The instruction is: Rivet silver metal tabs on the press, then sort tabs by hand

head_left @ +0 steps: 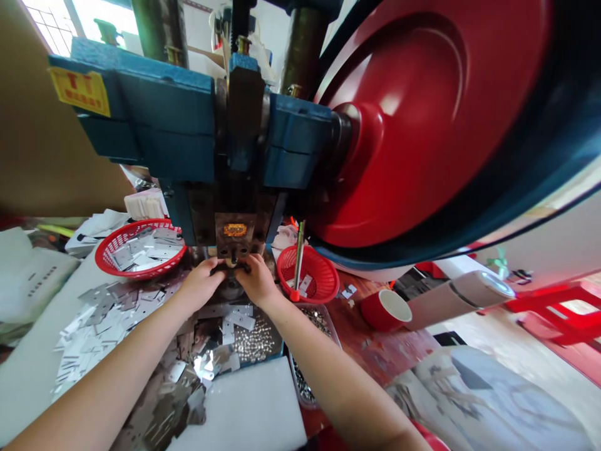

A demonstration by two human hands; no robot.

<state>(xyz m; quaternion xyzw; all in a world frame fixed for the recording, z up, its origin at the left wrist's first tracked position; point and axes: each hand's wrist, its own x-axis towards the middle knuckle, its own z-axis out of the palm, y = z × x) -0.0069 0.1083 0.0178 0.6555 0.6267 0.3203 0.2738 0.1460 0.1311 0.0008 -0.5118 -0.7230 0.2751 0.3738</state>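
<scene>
Both hands are at the tooling under the ram of a blue press [235, 232]. My left hand [205, 283] comes in from the left, thumb and fingers closed at the die's edge. On the other side my right hand [257, 280] is closed in the same way, its fingertips close to the punch [231, 262]. Whatever lies between the fingertips is small, dark and too hidden to name. Just below the hands, flat metal plates [241, 317] lie beside a heap of small shiny metal pieces [255, 341].
Flat metal parts fill a red basket [141, 270] on the left, and more parts [113, 319] are strewn before it. A second red basket [331, 285] holds a few pieces. The large red flywheel [422, 125] overhangs the right. A red cup [385, 310] and a cylinder [462, 294] are beyond.
</scene>
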